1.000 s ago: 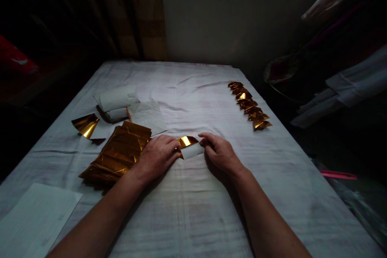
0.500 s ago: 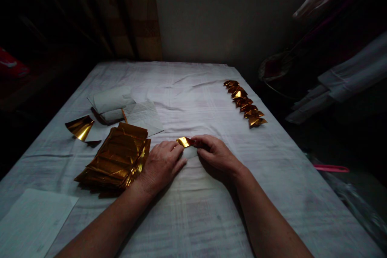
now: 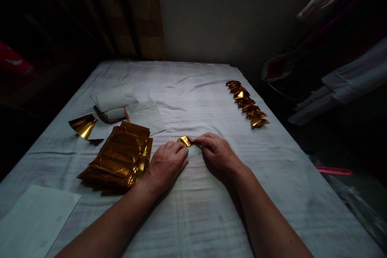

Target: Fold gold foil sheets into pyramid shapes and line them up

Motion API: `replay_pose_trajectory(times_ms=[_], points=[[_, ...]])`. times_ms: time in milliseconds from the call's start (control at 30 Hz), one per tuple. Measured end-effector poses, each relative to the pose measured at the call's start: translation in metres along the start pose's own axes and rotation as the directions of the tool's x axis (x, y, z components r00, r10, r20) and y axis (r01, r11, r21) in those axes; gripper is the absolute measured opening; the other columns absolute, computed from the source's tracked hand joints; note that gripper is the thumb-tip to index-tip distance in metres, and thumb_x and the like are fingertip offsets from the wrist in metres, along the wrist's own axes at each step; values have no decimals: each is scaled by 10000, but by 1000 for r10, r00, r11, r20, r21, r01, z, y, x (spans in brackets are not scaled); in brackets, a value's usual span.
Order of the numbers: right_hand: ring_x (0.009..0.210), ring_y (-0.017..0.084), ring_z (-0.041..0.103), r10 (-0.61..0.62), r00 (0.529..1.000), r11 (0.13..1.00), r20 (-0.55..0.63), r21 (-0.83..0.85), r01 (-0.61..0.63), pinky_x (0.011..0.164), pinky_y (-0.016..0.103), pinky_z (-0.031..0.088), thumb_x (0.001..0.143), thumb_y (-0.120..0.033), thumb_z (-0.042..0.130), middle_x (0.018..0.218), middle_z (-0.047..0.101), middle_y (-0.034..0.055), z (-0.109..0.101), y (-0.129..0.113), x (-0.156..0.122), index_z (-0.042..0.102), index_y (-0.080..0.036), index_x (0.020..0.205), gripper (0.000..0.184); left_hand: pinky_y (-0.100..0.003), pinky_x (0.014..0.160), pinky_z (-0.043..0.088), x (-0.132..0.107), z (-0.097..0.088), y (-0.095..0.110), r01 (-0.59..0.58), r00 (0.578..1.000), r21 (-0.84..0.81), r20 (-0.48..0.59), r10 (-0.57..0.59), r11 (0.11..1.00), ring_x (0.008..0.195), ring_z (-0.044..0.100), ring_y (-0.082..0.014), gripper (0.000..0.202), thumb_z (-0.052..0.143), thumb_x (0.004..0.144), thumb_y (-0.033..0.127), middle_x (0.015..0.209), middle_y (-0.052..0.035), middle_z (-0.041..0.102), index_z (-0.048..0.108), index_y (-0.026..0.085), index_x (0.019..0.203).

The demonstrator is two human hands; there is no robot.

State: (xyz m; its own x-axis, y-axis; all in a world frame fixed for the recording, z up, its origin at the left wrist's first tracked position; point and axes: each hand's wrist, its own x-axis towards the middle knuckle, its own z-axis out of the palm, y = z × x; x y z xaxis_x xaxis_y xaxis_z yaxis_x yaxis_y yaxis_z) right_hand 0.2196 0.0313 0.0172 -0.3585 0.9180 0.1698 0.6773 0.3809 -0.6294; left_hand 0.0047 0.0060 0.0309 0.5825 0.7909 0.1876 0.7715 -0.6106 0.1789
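Observation:
A small sheet of gold foil paper (image 3: pixel 185 141) with a pale underside lies between my hands on the cloth-covered table (image 3: pixel 193 209). My left hand (image 3: pixel 169 161) rests on its left part, fingers closed over the edge. With thumb and forefinger, my right hand (image 3: pixel 216 149) pinches its right end, where the foil is bent upward. Beside my left wrist sits a thick stack of gold foil sheets (image 3: pixel 117 157). Folded gold foil pieces (image 3: pixel 249 107) stand in a slanting row at the far right.
White paper sheets (image 3: pixel 113 98) lie behind the stack, with a curled gold foil piece (image 3: pixel 84 126) at their left. Another white sheet (image 3: pixel 33 217) is at the near left. Past the right edge are a pink handle (image 3: pixel 335 171) and hanging clothes (image 3: pixel 356 74).
My right fingers have closed more tightly on the foil's right end, and the foil now looks more bent. The whole view has shifted slightly.

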Motion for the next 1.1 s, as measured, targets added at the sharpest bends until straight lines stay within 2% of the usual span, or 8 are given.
replay_pose_trajectory(times_ms=[167,300,533,667,767,900,1000,1100], points=[[904,194,696,236,972,971,8,-35,-236,837,312,521,799,-76,513,983,762,30,-7,-4,-2,709,-251,1138,430,-372,824,485,-1,2,-2,5,1000,-18,-24,-6,1000,972,602,-241,95,616,907,277,1063,-62,669,604,201,963],[815,193,703,290,957,957,24,8,-290,765,296,521,786,-105,546,894,771,25,-7,-6,-4,713,-243,1088,371,-382,823,488,0,2,-3,4,1000,-25,-28,-5,1000,987,604,-250,106,610,909,288,1064,-72,670,610,200,967],[675,133,656,408,890,838,203,302,-453,641,241,508,716,-29,495,828,739,-5,-8,-11,-1,612,-187,1199,522,-401,879,489,0,0,-7,27,999,-70,-31,-29,997,1025,598,-255,174,620,901,335,1114,-90,659,617,202,1014],[685,118,639,308,908,738,282,532,-416,608,217,487,699,-67,500,825,704,-11,-8,-10,-1,560,-191,1222,541,-406,883,492,0,2,-8,30,999,-91,-42,-33,995,1034,603,-259,205,638,893,334,1132,-96,660,627,205,1052],[727,121,636,264,932,743,250,562,-362,649,225,494,690,-96,535,836,689,-15,-5,-9,-2,593,-195,1121,446,-385,852,499,1,3,-10,30,997,-73,-68,-35,997,987,627,-239,149,575,935,279,1078,-75,683,658,218,1043],[783,148,644,257,956,865,145,406,-294,748,273,512,707,-128,598,842,696,-6,-1,-10,-2,680,-199,917,237,-365,837,501,2,2,-19,-29,996,-34,-91,26,999,975,642,-219,206,547,950,221,1076,-57,703,685,255,1099],[840,161,658,167,983,955,74,235,-180,807,292,511,745,-115,610,897,716,10,2,-9,-3,743,-234,948,270,-370,873,499,3,2,-27,-94,990,-7,-106,93,996,1036,634,-224,245,552,947,213,1143,-58,695,680,273,1147],[803,146,654,69,996,995,60,70,-73,771,272,508,795,-136,632,892,709,11,4,-6,-4,767,-273,966,258,-395,913,500,2,1,-29,-117,991,-38,-76,114,992,1078,620,-236,253,551,949,239,1180,-72,680,669,268,1171]])
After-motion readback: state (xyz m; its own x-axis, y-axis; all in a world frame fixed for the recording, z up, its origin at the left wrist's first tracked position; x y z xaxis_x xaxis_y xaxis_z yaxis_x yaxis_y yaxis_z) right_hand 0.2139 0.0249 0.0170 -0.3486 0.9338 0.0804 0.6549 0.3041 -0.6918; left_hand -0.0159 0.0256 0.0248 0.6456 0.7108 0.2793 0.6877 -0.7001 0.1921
